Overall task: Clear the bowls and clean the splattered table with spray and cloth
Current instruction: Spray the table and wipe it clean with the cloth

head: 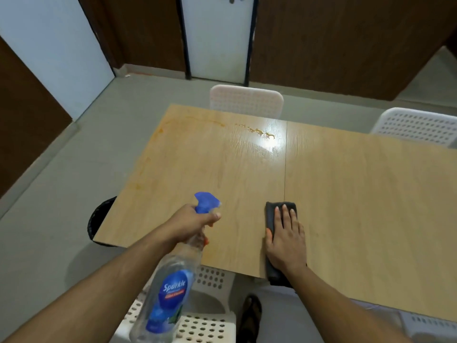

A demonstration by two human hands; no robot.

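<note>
- While the left hand [195, 220] gripped the neck of the clear plastic spray bottle with a blue trigger head [168, 288], its fingers curled round the trigger, the nozzle pointed out over the light wood-grain counter [346, 194].
- The right hand [286, 233] lay flat, fingers straight, pressing the dark grey folded cloth [273, 214] onto the counter near its front edge; the cloth's near end hung over that edge.
- No bowls showed on the counter, so that part looked done.
- An orange splatter trail [259, 131] ran along the far edge, with fainter smears down the left side, well apart from both hands.
- To do this step well, I judged the nozzle should aim at that far trail and wet it before the cloth sweeps over it in overlapping strokes.
- Glare near the far splatter made it hard to tell wet film from stain.
- A black round bin [99, 219] sat partly hidden under the counter's left corner, and 3 white perforated chairs [247, 100] were cut off by the counter or frame.
</note>
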